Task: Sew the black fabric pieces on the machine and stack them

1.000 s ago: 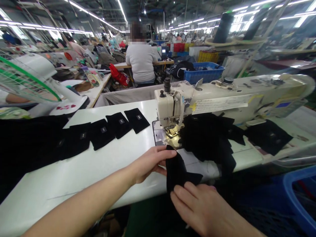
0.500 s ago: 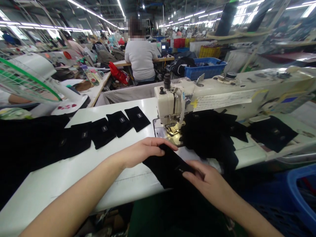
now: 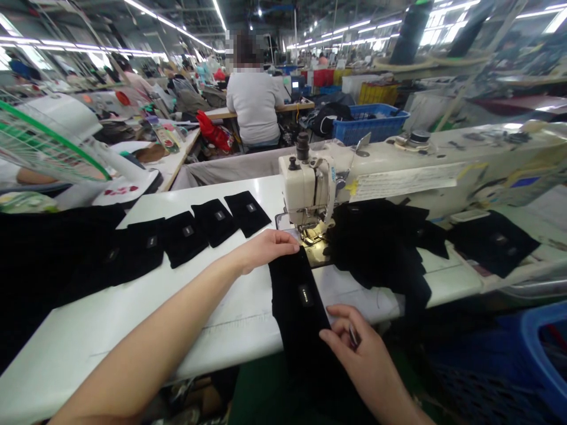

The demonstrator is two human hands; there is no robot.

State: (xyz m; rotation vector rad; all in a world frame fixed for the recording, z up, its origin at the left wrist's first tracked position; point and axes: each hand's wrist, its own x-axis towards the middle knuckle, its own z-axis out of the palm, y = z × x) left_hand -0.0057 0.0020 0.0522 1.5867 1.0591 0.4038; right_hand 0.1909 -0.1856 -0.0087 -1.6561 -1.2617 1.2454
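Observation:
A black fabric strip [image 3: 297, 298] with a small white label lies flat on the white sewing table [image 3: 177, 307], running from the needle plate to the near edge. My left hand [image 3: 266, 248] pinches the strip's far end, just in front of the presser foot of the cream sewing machine [image 3: 310, 189]. My right hand [image 3: 358, 348] holds the strip's near end at the table edge, fingers curled, with a small metal object showing between them. Right of the needle sits a heap of black fabric [image 3: 376, 242].
A chain of black labelled pieces [image 3: 195, 227] trails left across the table to a dark pile [image 3: 48, 254]. A fan [image 3: 44, 141] stands at the far left. A blue crate [image 3: 531, 354] sits low right. A person in a grey top [image 3: 254, 106] sits ahead, facing away.
The black strip went from bunched at the table edge to spread out straight toward the needle. My left hand moved forward to the presser foot; my right hand drew back to the near end.

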